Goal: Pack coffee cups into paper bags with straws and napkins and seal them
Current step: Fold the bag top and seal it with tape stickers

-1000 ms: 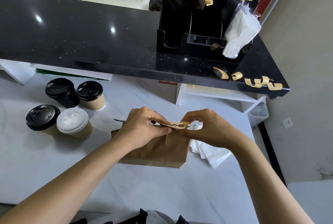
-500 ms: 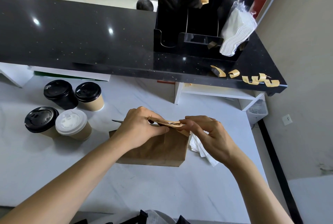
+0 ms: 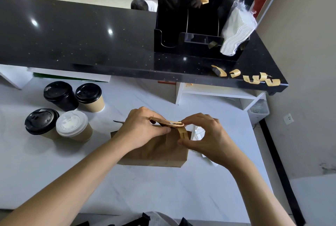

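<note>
right now we see a brown paper bag point(image 3: 156, 151) standing near the middle of the white tabletop point(image 3: 54, 175), its top folded over. our left hand point(image 3: 143, 127) pinches the folded top with curled fingers, while our right hand point(image 3: 205, 136) pinches a tan sticker strip point(image 3: 182, 132) that bends over the fold and down the bag's front. four lidded coffee cups point(image 3: 72, 124) cluster toward the tabletop's left edge. white napkins point(image 3: 198, 133) lie just behind the bag's right side. more tan strips point(image 3: 254, 78) curl along the black counter's right corner.
</note>
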Demonstrator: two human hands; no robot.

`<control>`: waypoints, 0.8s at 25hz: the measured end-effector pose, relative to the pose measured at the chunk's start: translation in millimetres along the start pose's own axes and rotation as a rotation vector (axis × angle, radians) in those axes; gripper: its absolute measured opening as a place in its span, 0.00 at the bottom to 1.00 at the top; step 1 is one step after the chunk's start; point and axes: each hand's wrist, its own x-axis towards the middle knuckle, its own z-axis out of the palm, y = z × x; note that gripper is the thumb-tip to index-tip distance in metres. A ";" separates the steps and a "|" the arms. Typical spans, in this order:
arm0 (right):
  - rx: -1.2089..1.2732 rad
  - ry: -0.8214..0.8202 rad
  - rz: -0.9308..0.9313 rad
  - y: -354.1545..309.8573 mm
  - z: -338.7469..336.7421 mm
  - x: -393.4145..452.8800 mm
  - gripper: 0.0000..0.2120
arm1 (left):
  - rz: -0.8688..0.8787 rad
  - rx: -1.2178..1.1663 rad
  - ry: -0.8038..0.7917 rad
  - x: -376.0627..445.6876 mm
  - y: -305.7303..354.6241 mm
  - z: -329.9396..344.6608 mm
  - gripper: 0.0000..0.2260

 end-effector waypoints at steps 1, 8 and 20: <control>-0.036 -0.003 -0.003 -0.5 1.3 0.0 0.20 | 0.000 0.002 0.000 0.3 -0.5 0.1 0.04; -0.151 -0.024 -0.027 -0.8 3.0 -2.5 0.19 | 0.005 0.000 -0.001 1.9 -2.5 0.6 0.04; -0.051 -0.096 -0.036 1.8 -4.7 18.5 0.06 | -0.006 0.006 0.003 1.1 -3.1 1.0 0.03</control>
